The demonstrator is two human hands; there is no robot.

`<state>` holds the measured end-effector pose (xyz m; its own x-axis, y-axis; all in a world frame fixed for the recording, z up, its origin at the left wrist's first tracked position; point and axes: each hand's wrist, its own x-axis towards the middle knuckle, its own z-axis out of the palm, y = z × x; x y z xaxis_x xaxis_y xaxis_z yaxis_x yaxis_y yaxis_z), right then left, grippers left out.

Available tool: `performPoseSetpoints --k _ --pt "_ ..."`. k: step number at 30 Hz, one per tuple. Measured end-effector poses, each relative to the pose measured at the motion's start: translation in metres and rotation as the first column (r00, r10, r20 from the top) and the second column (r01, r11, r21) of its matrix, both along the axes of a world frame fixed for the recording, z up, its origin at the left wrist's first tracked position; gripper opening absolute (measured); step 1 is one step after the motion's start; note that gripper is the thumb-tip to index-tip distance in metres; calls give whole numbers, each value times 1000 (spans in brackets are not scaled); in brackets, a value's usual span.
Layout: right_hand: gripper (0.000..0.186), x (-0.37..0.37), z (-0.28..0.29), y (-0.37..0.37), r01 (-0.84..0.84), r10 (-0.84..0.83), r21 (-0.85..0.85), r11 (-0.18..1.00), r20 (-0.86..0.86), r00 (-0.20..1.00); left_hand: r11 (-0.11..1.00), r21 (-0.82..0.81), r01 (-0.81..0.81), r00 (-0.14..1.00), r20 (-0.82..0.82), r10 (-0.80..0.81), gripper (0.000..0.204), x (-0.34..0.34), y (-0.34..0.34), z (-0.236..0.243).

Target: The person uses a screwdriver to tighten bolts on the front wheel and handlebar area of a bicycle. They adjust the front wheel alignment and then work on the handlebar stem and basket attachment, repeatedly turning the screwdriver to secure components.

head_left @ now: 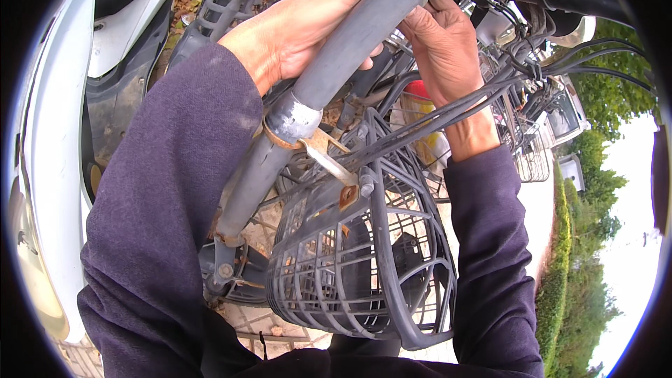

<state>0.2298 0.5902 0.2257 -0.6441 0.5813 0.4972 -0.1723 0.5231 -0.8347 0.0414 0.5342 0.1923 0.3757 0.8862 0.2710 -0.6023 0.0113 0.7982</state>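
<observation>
A thick grey tube (350, 42) of a bicycle or similar vehicle slants across the middle. My left hand (297, 31) reaches behind it from the left, its thumb along the tube's upper edge. Its fingers curl under the tube, with fingertips showing on the other side; what they grip is hidden. To the right of the tube, my right hand (444, 52) is closed, thumb and fingers pressed together close to the tube; nothing nameable shows between them. A rusty metal clamp (283, 134) circles the tube below my hands, by a worn silvery patch. Dark cables (448, 122) cross in front of my right wrist.
A black plastic basket (329, 266) hangs below the clamp's bracket. Black handlebar (588, 1) and tangled cables lie upper right. A white vehicle panel (59, 140) stands at the left. More parked vehicles with wire baskets (533, 161) are beyond, near a hedge (560, 238).
</observation>
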Motion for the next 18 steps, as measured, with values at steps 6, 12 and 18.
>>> performPoseSetpoints --k 6,12,18 --pt "39 -6 -6 -4 139 -140 -26 990 -65 988 997 -74 -17 1000 -11 17 47 -1 -6 8" --pt "39 -7 -3 0 65 -64 17 998 -39 997 996 12 -92 993 -72 93 48 -1 -3 5" --pt "38 -4 -3 10 -4 5 16 1000 -63 998 992 34 -123 992 -13 124 49 5 -4 4"
